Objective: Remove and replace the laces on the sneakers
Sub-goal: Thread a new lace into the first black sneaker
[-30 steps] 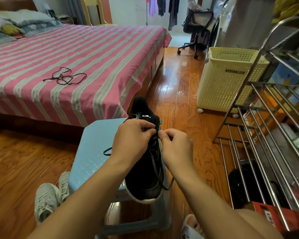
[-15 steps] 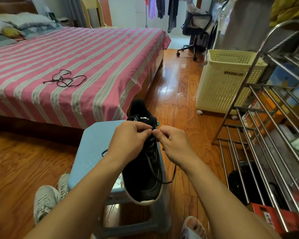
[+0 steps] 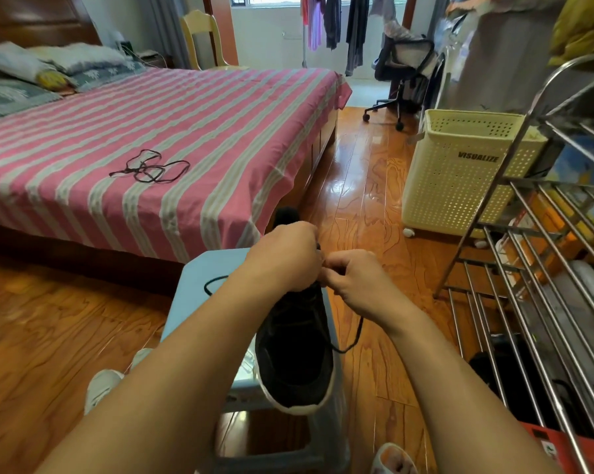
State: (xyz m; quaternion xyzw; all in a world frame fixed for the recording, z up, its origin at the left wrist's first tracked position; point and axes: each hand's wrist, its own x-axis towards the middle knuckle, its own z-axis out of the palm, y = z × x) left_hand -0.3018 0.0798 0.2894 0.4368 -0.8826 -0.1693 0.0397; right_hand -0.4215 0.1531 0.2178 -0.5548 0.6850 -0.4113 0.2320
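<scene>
A black sneaker (image 3: 294, 357) with a white sole lies on a pale blue stool (image 3: 206, 275), toe toward me. My left hand (image 3: 283, 256) curls over its upper eyelets and my right hand (image 3: 355, 282) pinches the black lace (image 3: 352, 340) right beside it. One lace end loops out left on the stool, the other hangs off the right side of the shoe. A second black lace (image 3: 152, 167) lies loose on the pink striped bed (image 3: 186, 131). What my fingertips hold at the eyelets is hidden.
A grey sneaker (image 3: 102, 388) stands on the wooden floor left of the stool. A metal shoe rack (image 3: 535, 278) fills the right side, with a cream laundry basket (image 3: 460, 172) behind it. An office chair (image 3: 405, 73) stands at the far doorway.
Both hands stay together at the shoe's top eyelets, with small finger movements on the lace. The view tilted up slightly; the sneaker has not shifted on the stool.
</scene>
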